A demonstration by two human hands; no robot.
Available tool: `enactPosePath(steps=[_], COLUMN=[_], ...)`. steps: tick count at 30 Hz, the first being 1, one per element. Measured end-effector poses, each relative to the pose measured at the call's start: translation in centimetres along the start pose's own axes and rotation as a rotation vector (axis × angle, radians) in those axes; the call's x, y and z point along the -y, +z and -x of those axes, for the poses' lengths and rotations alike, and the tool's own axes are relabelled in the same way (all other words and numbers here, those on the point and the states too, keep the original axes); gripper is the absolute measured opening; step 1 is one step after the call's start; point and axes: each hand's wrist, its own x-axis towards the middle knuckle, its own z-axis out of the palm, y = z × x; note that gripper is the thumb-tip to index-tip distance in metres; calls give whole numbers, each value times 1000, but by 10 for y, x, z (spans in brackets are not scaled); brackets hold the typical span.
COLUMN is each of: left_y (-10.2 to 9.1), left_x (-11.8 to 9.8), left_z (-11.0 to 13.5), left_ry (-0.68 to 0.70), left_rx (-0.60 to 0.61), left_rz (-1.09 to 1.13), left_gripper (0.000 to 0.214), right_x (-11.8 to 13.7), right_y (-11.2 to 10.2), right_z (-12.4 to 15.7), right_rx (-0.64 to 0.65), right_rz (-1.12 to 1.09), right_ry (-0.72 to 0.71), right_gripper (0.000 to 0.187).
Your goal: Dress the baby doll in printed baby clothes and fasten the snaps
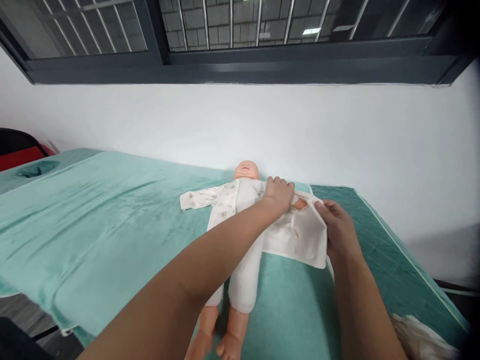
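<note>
A baby doll (238, 295) lies on its back on the green sheet, its head toward the wall. One sleeve of a white patterned baby shirt (223, 200) covers the doll's arm on the left of the view. The rest of the shirt spreads out flat to the right, inside up. My left hand (278, 194) is closed over the doll's other arm near the shoulder, and the doll's small hand (300, 203) sticks out past it. My right hand (337, 227) pinches the shirt's outer edge between thumb and fingers. My left forearm hides part of the doll's body.
A light green sheet (112, 215) covers the bed, with a darker green cover (375, 235) at right. Behind stand a white wall (232, 125) and a barred window. A crumpled pale cloth (422, 337) lies at lower right. Something red and black (18, 150) is at far left.
</note>
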Motion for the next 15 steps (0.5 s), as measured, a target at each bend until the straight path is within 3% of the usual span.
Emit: enactPosePath(steps=[3, 7, 11, 15], left_y=[0, -17, -33, -26], left_x=[9, 44, 83, 106], left_z=[-6, -7, 11, 31], left_ry=[96, 330, 258, 36], left_rx=[68, 121, -81, -296], left_rz=[156, 571, 642, 682], left_gripper=[55, 25, 26, 18], right_x=[1, 4, 3, -1], right_y=[13, 22, 34, 47], right_z=[10, 18, 28, 41], right_rx=[301, 474, 673, 894], right_rz=[-35, -81, -96, -86], right_ry=[5, -24, -14, 56], right_gripper=[43, 47, 63, 69])
